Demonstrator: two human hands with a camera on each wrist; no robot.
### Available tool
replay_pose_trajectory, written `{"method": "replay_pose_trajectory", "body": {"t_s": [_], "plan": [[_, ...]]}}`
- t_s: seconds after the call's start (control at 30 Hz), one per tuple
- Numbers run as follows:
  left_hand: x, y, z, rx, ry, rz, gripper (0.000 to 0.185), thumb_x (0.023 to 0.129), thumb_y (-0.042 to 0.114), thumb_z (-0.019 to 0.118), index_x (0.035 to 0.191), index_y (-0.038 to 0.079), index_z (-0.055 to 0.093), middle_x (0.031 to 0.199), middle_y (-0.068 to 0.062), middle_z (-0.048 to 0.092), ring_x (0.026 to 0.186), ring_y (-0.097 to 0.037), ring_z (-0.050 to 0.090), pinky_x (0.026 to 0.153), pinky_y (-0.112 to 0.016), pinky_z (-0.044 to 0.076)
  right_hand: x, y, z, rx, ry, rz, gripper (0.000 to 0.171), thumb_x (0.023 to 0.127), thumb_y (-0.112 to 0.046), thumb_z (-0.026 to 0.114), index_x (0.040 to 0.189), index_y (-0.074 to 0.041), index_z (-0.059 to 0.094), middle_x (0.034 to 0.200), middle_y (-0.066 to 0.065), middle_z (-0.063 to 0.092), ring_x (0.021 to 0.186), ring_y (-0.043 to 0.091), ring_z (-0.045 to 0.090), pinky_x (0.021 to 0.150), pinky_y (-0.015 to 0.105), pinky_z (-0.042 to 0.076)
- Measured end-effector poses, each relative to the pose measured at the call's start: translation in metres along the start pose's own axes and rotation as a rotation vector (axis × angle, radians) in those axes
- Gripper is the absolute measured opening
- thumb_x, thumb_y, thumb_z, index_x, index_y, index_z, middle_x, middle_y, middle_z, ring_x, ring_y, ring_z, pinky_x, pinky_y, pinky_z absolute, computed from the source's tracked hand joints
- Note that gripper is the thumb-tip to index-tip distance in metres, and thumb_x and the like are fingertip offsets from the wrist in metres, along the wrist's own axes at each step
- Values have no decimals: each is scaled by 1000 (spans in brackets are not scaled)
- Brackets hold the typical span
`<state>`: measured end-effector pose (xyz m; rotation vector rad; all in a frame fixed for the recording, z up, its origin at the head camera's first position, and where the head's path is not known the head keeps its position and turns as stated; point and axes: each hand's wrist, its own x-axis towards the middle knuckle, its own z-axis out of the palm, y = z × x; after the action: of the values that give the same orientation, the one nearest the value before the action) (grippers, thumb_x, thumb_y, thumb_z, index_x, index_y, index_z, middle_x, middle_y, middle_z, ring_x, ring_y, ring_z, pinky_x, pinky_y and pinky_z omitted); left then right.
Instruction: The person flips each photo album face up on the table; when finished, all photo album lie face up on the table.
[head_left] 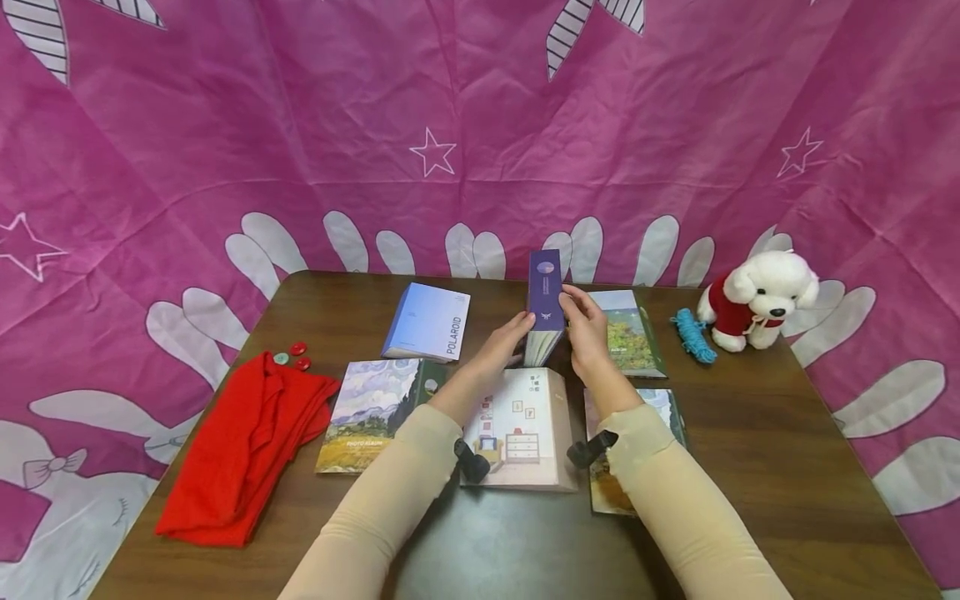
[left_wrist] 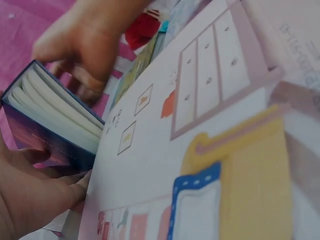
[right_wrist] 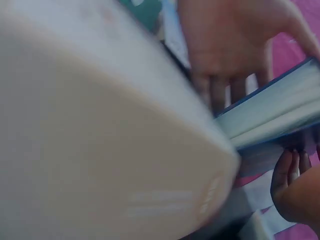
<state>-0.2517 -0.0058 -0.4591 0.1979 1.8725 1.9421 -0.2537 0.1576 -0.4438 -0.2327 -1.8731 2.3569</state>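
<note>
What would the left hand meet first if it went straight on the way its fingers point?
The purple-spined book, which the left hand seems to touch, though exact contact is hard to judge.

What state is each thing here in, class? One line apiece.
Purple album, held, pages showing
Left hand, holding it
Right hand, holding it
Polaroid album, closed
Furniture album, cover showing
Left landscape album, closed
Back-right album, closed
Front-right album, partly hidden
Cloth, folded
Buttons, loose
Yarn, bundled
Toy dog, seated
Backdrop, creased
</note>
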Motion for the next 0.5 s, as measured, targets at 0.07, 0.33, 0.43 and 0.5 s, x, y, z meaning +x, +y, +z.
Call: {"method": "replay_pose_trajectory", "body": {"t_s": [0.07, 0.33, 0.43, 0.5], "plan": [[-1, 3, 0, -20, 35, -4, 76, 102, 51, 51, 162, 11, 25, 158, -16, 40, 144, -33, 40, 116, -45, 37, 0, 4, 0, 7, -12, 37, 39, 102, -32, 62, 136, -11, 61, 105, -7, 62, 90, 8, 60, 75, 20, 51], [-6, 12, -3, 100, 160, 168, 60, 104, 42, 53, 157, 16, 40, 152, -11, 49, 138, -28, 48, 112, -46, 42, 1, 12, 0, -32, -86, 63, 45, 106, -38, 52, 141, -12, 58, 109, -6, 67, 100, 11, 63, 89, 27, 51], [-8, 14, -6, 156, 203, 216, 58, 103, 38, 57, 156, 18, 42, 150, -9, 52, 135, -26, 51, 112, -44, 41, 4, 15, 0, -91, -135, 106, 48, 106, -35, 52, 147, -10, 52, 128, 4, 63, 118, 19, 59, 102, 34, 48], [-9, 15, -10, 156, 214, 233, 59, 103, 34, 59, 156, 18, 41, 150, -8, 52, 136, -25, 51, 113, -43, 41, 6, 16, -1, -133, -170, 152, 52, 106, -34, 53, 150, -9, 47, 141, 10, 56, 130, 25, 53, 108, 40, 45]]}}
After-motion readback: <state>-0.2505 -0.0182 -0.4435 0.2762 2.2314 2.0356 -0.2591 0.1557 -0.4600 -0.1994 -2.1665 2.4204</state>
